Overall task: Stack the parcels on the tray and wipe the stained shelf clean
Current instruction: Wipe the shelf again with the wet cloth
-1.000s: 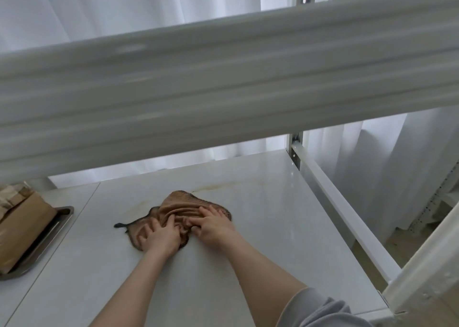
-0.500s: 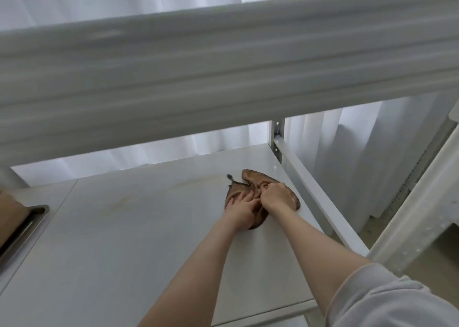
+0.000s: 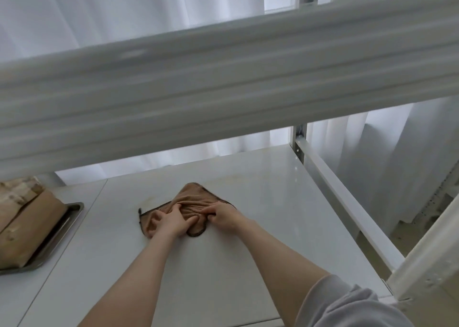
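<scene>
The brown cloth (image 3: 191,206) lies bunched in the middle of the white shelf (image 3: 260,227), and both hands press down on it. The left hand (image 3: 171,221) lies flat with fingers spread on the cloth. The right hand (image 3: 222,215) has its fingers curled, pinching a fold. A faint yellow stain (image 3: 236,178) shows near the back edge, so I think the wiping is not finished. At the left edge, brown parcels (image 3: 27,219) already sit stacked on the metal tray (image 3: 63,229). That part looks done.
</scene>
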